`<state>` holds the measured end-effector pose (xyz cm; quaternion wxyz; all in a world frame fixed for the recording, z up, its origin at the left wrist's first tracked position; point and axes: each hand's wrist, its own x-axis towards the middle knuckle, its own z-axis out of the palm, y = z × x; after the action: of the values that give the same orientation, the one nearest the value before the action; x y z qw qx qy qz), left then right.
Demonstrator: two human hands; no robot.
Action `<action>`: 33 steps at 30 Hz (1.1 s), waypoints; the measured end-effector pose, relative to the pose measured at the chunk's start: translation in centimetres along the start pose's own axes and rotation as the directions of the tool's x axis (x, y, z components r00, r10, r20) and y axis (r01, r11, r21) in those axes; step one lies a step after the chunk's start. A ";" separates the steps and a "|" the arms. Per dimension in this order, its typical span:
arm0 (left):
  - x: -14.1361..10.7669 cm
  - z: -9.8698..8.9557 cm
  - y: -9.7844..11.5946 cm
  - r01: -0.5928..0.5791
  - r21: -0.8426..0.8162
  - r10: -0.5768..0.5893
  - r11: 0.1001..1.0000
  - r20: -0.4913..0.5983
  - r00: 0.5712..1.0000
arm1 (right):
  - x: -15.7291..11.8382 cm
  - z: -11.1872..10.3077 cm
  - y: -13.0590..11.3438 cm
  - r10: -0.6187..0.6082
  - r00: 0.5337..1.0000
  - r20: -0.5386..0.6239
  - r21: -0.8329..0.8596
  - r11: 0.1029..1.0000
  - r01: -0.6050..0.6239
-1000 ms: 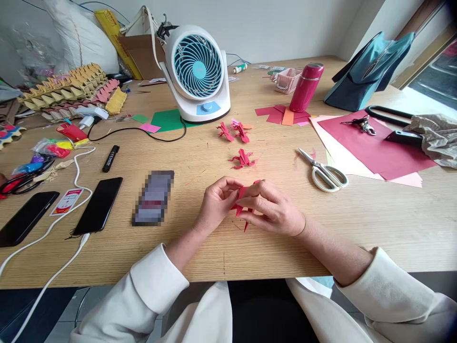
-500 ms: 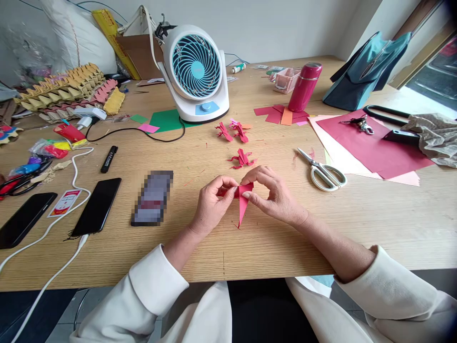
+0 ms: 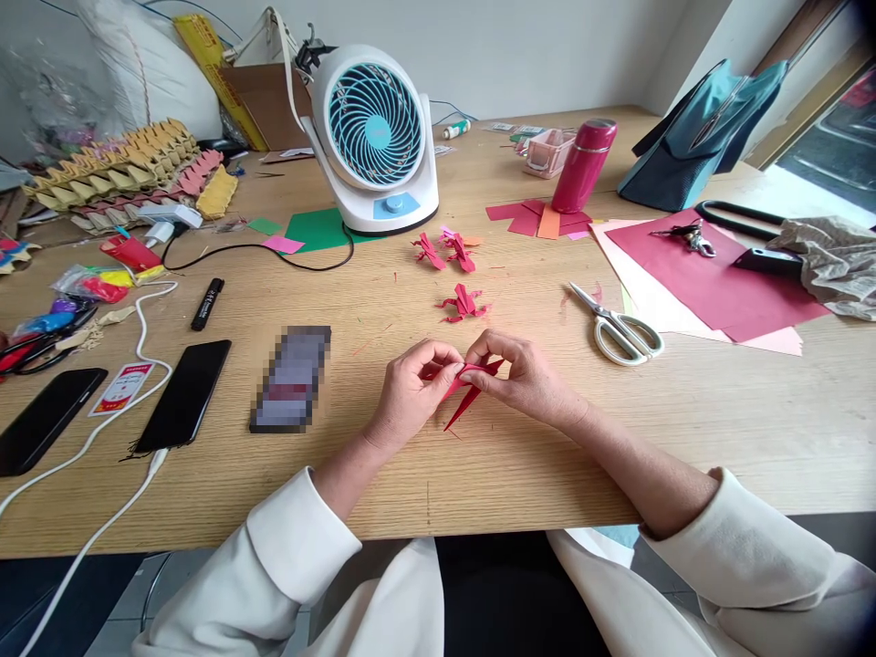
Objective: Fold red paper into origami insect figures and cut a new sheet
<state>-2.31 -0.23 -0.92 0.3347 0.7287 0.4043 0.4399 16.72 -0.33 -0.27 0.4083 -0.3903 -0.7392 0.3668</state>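
Observation:
Between my two hands is a folded piece of red paper [image 3: 464,406] with narrow pointed ends, held just above the table near its front edge. My left hand [image 3: 416,388] pinches it from the left, thumb and fingers together. From the right, my right hand [image 3: 524,374] pinches it too, the thumb pressed on the fold. My fingers hide the paper's middle. Just beyond my hands sits a red folded paper figure [image 3: 464,303] with thin legs. Two similar paper figures [image 3: 429,251] lie farther back, side by side.
White-handled scissors [image 3: 620,330] lie right of my hands, near large red paper sheets [image 3: 712,283]. A white fan [image 3: 376,137] and a pink bottle [image 3: 585,166] stand at the back. To the left are a pixelated phone [image 3: 291,379], a black phone [image 3: 183,395] and a marker [image 3: 207,304].
The red paper has turned in my fingers: its long point now slants down to the left, and another tip shows on the right. Both hands stay pinched on it.

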 end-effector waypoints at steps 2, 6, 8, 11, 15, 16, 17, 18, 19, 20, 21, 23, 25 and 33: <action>0.0 -0.1 0.2 -0.010 -0.021 0.011 1.000 0.010 1.000 | 0.0 0.0 0.1 -0.010 1.000 -0.017 -0.011 1.000 0.009; 0.1 -0.2 0.4 -0.028 -0.013 0.028 1.000 0.005 1.000 | 0.0 0.0 0.0 -0.042 0.997 -0.066 -0.001 0.999 0.042; 0.0 -0.3 0.4 -0.056 0.025 0.056 0.998 -0.005 0.998 | 0.0 -0.1 -0.1 -0.050 0.995 -0.090 0.027 0.998 0.053; 0.0 -0.4 0.4 -0.117 0.085 0.119 0.989 -0.012 0.993 | 0.0 -0.1 -0.3 -0.064 0.993 -0.099 0.061 0.996 0.071; -0.1 -0.6 0.5 -0.202 0.164 0.215 0.966 -0.064 0.974 | 0.0 -0.2 -0.4 -0.093 0.992 -0.083 0.051 0.994 0.097; 0.0 -0.6 0.5 -0.230 0.189 0.247 0.955 -0.072 0.966 | -0.1 -0.2 -0.3 -0.102 0.990 -0.095 0.043 0.993 0.107; 0.0 -0.7 0.6 -0.257 0.213 0.277 0.943 -0.073 0.958 | -0.1 -0.2 -0.3 -0.116 0.987 -0.113 0.031 0.992 0.121; 0.1 -0.7 0.6 -0.280 0.238 0.303 0.930 -0.066 0.951 | -0.1 -0.2 -0.3 -0.135 0.982 -0.133 0.015 0.990 0.139; 0.1 -0.8 0.6 -0.297 0.262 0.321 0.918 -0.053 0.946 | -0.1 -0.1 -0.2 -0.158 0.976 -0.151 -0.007 0.987 0.159; 0.1 -0.8 0.6 -0.305 0.284 0.329 0.909 -0.043 0.943 | -0.1 -0.1 -0.2 -0.184 0.969 -0.165 -0.031 0.983 0.181; 0.1 -0.8 0.6 -0.306 0.301 0.331 0.903 -0.034 0.943 | -0.1 -0.1 -0.2 -0.210 0.963 -0.172 -0.056 0.978 0.203; 0.1 -0.8 0.5 -0.302 0.318 0.326 0.899 -0.023 0.945 | -0.1 -0.1 -0.1 -0.248 0.954 -0.169 -0.097 0.967 0.234; 0.1 -0.8 0.5 -0.305 0.318 0.329 0.898 -0.023 0.944 | -0.1 -0.1 -0.1 -0.259 0.953 -0.156 -0.118 0.963 0.242; 0.2 -1.0 0.6 -0.317 0.494 0.396 0.810 -0.063 0.916 | 0.1 0.2 0.2 -0.262 0.955 -0.139 -0.148 0.959 0.242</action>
<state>-2.99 -0.22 0.01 0.0233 0.8126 0.3810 0.4404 16.57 -0.24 -0.47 0.4826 -0.3461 -0.7707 0.2310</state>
